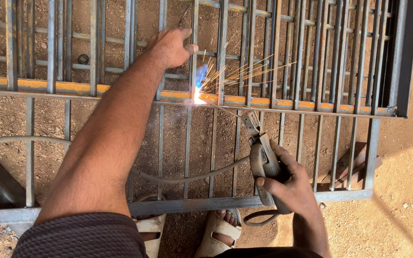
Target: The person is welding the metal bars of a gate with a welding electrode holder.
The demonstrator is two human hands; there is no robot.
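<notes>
A large steel grille (283,102) of vertical bars and cross rails lies flat on the dirt. My right hand (290,184) grips a grey welding electrode holder (264,162), whose thin rod reaches up-left to a bright arc (198,98) on the rusty orange cross rail (72,88). Sparks fan out to the right of the arc. My left hand (170,47) rests on a vertical bar just above the arc, fingers curled around it.
A grey cable (178,179) loops under the grille from the left toward the holder. My feet in pale sandals (221,234) stand below the bottom rail (192,205). Wood scraps (350,165) lie under the grille's right side. Sunlit dirt (407,191) at right.
</notes>
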